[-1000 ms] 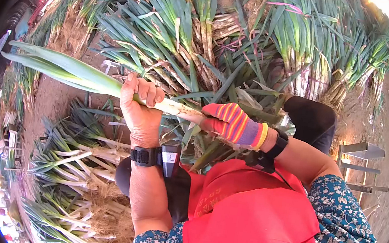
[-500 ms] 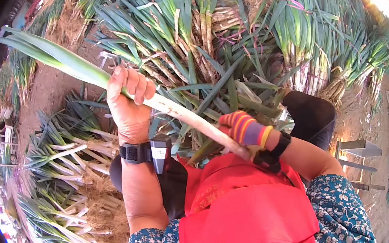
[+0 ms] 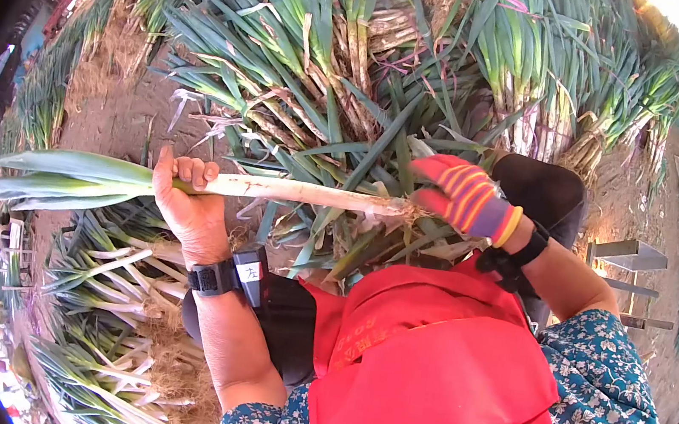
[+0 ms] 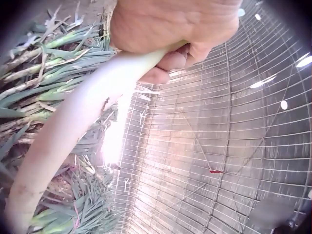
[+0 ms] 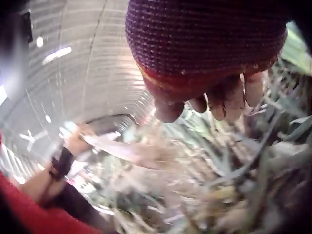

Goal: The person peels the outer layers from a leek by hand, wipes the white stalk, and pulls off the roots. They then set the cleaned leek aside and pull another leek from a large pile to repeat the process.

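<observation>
A leek (image 3: pixel 307 194) with a peeled white stalk lies nearly level across the head view, its green leaves to the left. My bare left hand (image 3: pixel 189 203) grips it where white turns to green. In the left wrist view the fingers (image 4: pixel 171 60) curl round the leek (image 4: pixel 78 109). My right hand (image 3: pixel 465 201) wears a striped glove and is beside the root end. In the right wrist view, bare fingertips (image 5: pixel 226 105) show past the glove, apart from the leek (image 5: pixel 124 150) and with nothing between them.
Loose leaves and peelings (image 3: pixel 352 244) are heaped under the hands. Bundled leeks (image 3: pixel 521 73) stand behind, and peeled leeks with roots (image 3: pixel 118 294) lie at the left. A metal stand (image 3: pixel 629 257) is at the right, and a red apron (image 3: pixel 422 369) covers the lap.
The left hand has moved left and down, and the leek has swung from slanting to nearly level. The gloved right hand has left the stalk and come up to the root end.
</observation>
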